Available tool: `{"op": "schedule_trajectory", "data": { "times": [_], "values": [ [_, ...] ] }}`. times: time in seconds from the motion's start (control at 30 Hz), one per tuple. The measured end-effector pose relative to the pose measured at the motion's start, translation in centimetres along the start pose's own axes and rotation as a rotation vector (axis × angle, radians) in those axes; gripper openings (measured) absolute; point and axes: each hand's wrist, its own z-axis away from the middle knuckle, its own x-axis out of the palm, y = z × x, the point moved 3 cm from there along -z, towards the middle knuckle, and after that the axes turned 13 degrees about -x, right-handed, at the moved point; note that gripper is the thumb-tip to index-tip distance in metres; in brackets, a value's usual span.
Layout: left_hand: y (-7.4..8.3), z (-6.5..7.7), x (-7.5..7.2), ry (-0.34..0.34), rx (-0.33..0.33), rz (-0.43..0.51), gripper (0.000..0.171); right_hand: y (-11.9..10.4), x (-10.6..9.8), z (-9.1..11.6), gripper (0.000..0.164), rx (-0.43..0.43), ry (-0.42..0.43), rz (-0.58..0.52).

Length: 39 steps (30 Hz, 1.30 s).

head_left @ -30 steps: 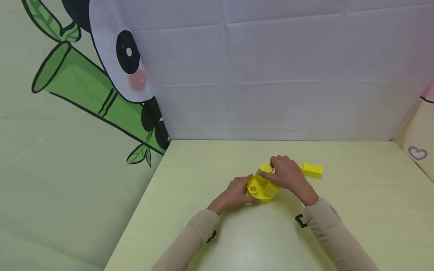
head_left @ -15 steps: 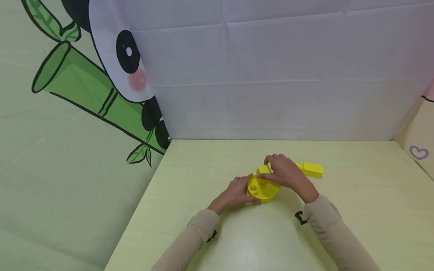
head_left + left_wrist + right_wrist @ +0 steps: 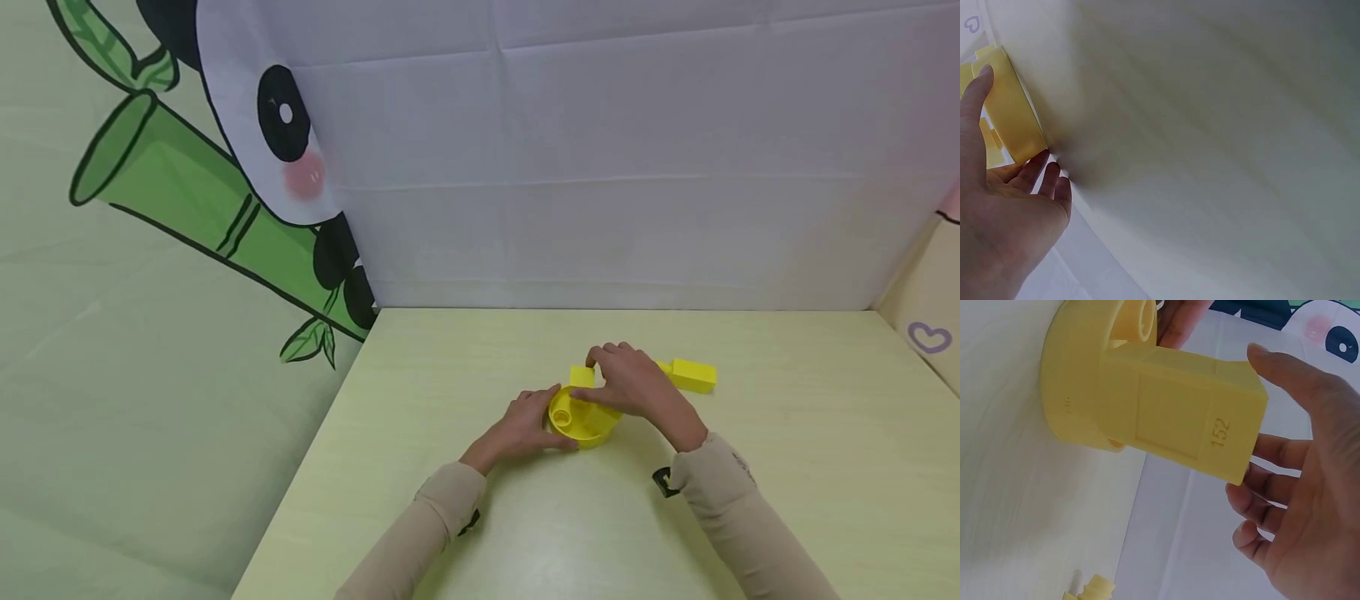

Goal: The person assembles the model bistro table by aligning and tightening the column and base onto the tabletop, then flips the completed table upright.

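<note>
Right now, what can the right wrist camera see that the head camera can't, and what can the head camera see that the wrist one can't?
Only the right wrist view shows the number 152 on the yellow block. Only the head view shows the tan sleeves and the purple heart. Both show the right hand, at least part of the left hand, the round yellow base, the tabletop and the panda's eye.

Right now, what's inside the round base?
A hollow post shows in the round base; a block marked 152 rises beside it. In the head view, the right hand covers part of the interior; what's there can't be seen.
</note>
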Motion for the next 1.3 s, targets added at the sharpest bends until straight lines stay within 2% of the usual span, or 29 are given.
{"op": "schedule_trajectory", "data": {
  "times": [0.2,0.37,0.57,0.7,0.77,0.9,1.07,1.2,1.3],
  "values": [
    [0.1,0.1,0.0,-0.002,-0.004,0.000,0.104,-0.2,0.0,0.1,0.040,0.000,0.003,0.031],
    [0.0,0.0,-0.1,0.006,0.009,0.009,0.102,-0.6,0.2,-0.1,0.050,-0.002,0.003,0.059],
    [-0.1,-0.1,-0.1,0.011,0.041,0.011,0.101,-0.7,0.0,-0.3,0.052,-0.061,-0.045,-0.017],
    [-0.2,-0.2,-0.1,0.012,0.049,0.008,0.099,-0.6,-0.1,-0.5,0.043,-0.075,-0.034,-0.018],
    [-0.2,-0.2,0.0,0.009,0.037,0.006,0.099,-0.5,0.0,-0.6,0.041,-0.060,-0.022,-0.002],
    [-0.2,-0.1,0.1,0.004,0.009,-0.002,0.102,-0.3,0.3,-0.7,0.049,-0.038,-0.006,0.019],
    [-0.1,-0.2,0.1,0.006,0.021,-0.008,0.102,-0.3,0.5,-0.8,0.052,-0.048,0.003,0.016],
    [-0.1,-0.1,0.1,0.006,0.026,0.002,0.101,-0.2,0.9,-0.9,0.046,-0.013,0.039,0.052],
    [-0.1,-0.1,0.0,0.005,0.025,0.001,0.101,-0.2,1.2,-1.0,0.049,0.023,0.067,0.094]
  ]
}}
